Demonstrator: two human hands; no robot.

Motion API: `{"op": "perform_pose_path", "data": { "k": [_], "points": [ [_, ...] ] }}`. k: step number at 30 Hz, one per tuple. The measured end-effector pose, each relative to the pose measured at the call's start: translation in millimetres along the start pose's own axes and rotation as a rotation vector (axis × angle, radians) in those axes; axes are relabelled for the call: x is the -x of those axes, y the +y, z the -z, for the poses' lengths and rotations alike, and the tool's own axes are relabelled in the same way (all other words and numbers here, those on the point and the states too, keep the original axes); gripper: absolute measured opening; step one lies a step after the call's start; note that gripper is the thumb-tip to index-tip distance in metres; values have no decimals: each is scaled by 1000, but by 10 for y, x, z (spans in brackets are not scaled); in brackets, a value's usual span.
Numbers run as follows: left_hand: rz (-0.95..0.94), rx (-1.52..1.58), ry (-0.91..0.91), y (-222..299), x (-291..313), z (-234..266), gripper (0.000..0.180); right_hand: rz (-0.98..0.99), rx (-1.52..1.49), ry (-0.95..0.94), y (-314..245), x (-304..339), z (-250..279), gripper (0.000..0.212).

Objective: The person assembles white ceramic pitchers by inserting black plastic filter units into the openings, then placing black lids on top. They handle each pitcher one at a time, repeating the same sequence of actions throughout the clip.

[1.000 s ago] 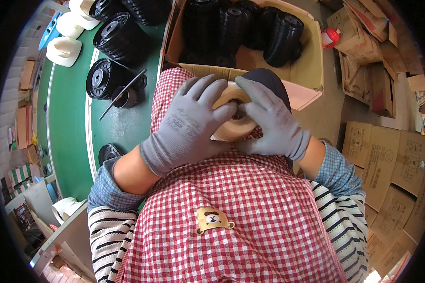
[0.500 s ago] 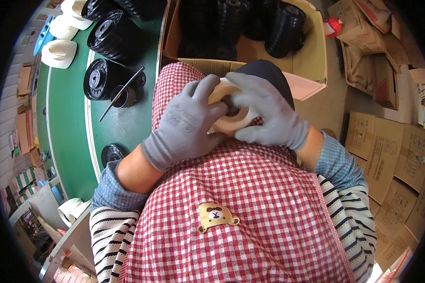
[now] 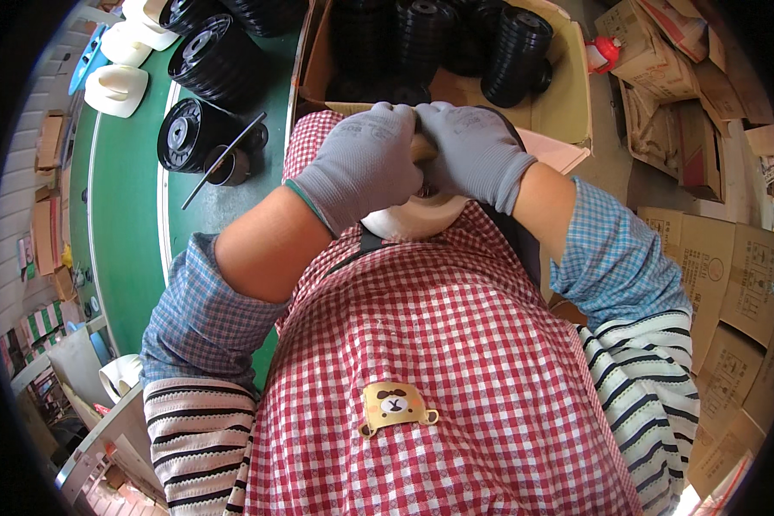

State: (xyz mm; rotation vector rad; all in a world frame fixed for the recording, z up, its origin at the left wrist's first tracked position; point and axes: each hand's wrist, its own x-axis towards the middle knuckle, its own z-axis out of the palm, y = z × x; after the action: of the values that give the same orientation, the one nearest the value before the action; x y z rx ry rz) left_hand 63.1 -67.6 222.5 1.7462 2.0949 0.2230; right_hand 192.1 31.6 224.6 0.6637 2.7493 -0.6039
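Note:
Both my hands wear grey work gloves and meet at a round cream-white piece (image 3: 413, 222) with a hole in its middle, held over my lap against the red checked apron (image 3: 421, 327). My left hand (image 3: 365, 163) curls its fingers over the far left part of the piece. From the right side, my right hand (image 3: 473, 155) grips the far edge, its knuckles close to those of the left. The gloves cover the far half of the piece, so its exact kind is hard to make out.
On the green table (image 3: 120, 241) at left stand stacks of black ribbed discs (image 3: 215, 60), a black cup (image 3: 230, 169) with a dark rod (image 3: 248, 136) across it, and white hat-shaped pieces (image 3: 116, 90). An open cardboard box (image 3: 572, 107) with more black stacks lies ahead. Cartons (image 3: 705, 267) stand right.
Both hands have moved away from me to the piece's far edge, with fingers more tightly curled. Its near side now shows below them. My forearms reach further forward.

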Motion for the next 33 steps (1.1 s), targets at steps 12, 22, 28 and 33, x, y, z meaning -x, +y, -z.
{"op": "perform_pose_path", "data": {
  "k": [12, 22, 28, 33],
  "points": [
    [-63, 40, 139, -160, 146, -220, 39, 104, -136, 101, 106, -87, -180, 50],
    [-118, 554, 17, -292, 425, 208, 54, 27, -963, 284, 881, 745, -951, 45],
    [-179, -33, 223, 108, 449, 331, 55, 316, -263, 614, -59, 615, 87, 50],
    [120, 683, 132, -450, 379, -393, 40, 556, -164, 841, 203, 613, 432, 62]
  ]
}}
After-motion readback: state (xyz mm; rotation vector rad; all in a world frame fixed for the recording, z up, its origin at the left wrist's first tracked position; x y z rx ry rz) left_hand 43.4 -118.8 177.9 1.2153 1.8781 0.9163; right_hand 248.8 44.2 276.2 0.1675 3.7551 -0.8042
